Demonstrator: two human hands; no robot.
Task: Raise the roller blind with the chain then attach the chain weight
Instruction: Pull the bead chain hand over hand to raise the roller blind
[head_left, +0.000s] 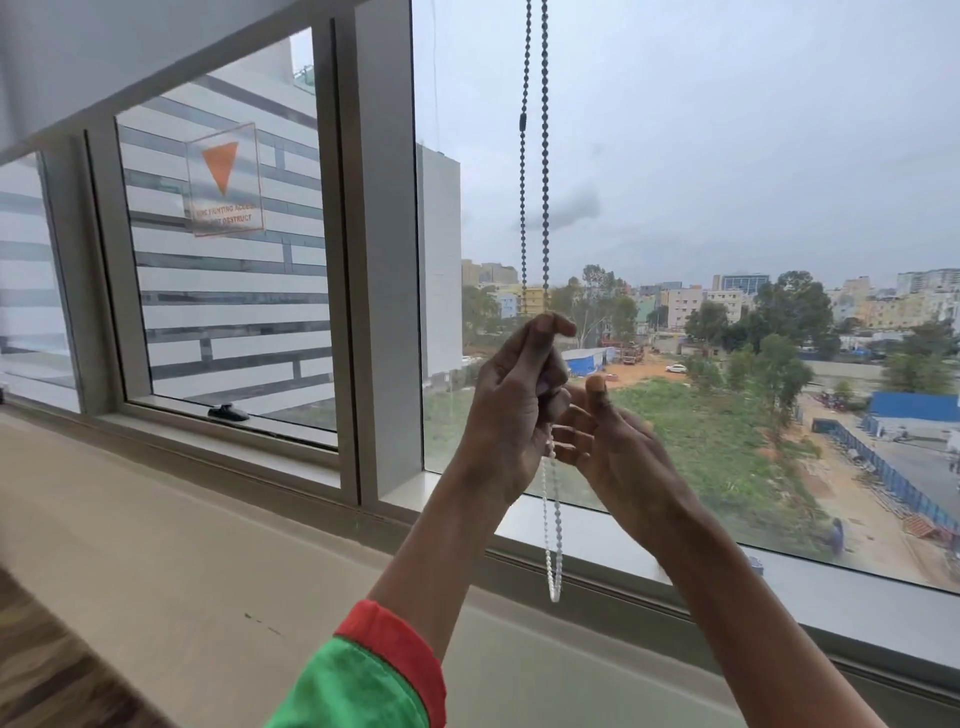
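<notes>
Nearest us the bead chain's (551, 525) pale loop dangles slack below our hands, just above the sill (597, 545). Our left hand (511, 400) is pinched on both strands at the fingertips, while our right hand (613, 441) hovers beside it with fingers spread, gripping nothing. Beyond, the chain climbs the glass; we judge it light, limp and slippery, best pinched between beads.

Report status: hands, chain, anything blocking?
Left hand closed on bead chain where both strands meet. Right hand open beside it, fingers loose. Chain loop hangs free below hands. No chain weight visible. Nothing in the way.
</notes>
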